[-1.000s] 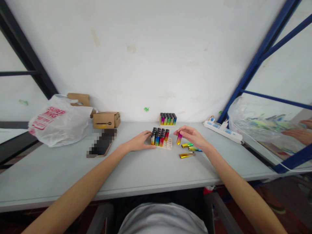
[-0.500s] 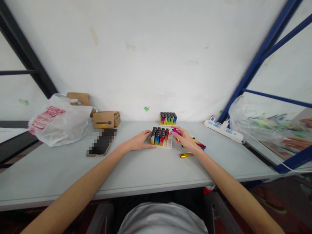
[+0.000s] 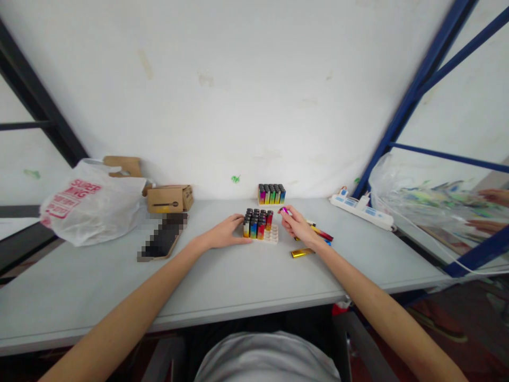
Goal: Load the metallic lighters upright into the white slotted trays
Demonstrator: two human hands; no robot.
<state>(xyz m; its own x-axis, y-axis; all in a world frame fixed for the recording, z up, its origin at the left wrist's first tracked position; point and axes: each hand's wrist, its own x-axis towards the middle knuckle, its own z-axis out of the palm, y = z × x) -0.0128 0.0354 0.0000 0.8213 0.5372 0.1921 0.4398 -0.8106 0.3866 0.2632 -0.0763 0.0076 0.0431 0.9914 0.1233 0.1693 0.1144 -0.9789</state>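
Note:
Several lighters with black tops and shiny coloured bodies stand upright in a white slotted tray [image 3: 271, 235], whose right side shows bare slots. My left hand [image 3: 225, 232] is curled round the tray's left end, thumb at the front and fingers behind. Just to the right of the tray, my right hand [image 3: 298, 224] is closed on a purple lighter [image 3: 283, 210], its top pointing up and left above the tray's level. Most of that lighter's body is hidden by my fingers. Under and beside my right wrist lie loose lighters, among them a gold one [image 3: 301, 253] and a red-yellow one [image 3: 323, 233].
Against the wall stands a second, full tray of lighters [image 3: 271, 195]. To the left are a white plastic bag [image 3: 95, 201], a cardboard box [image 3: 169, 199] and a blurred-out phone [image 3: 165, 239]. A power strip [image 3: 363, 210] lies at the right. Beyond the blue frame, another person's hands show.
The purple lighter has tilted in my right hand, and my fingers now cover more of its body. My left hand stays at the tray. The whole view has shifted slightly.

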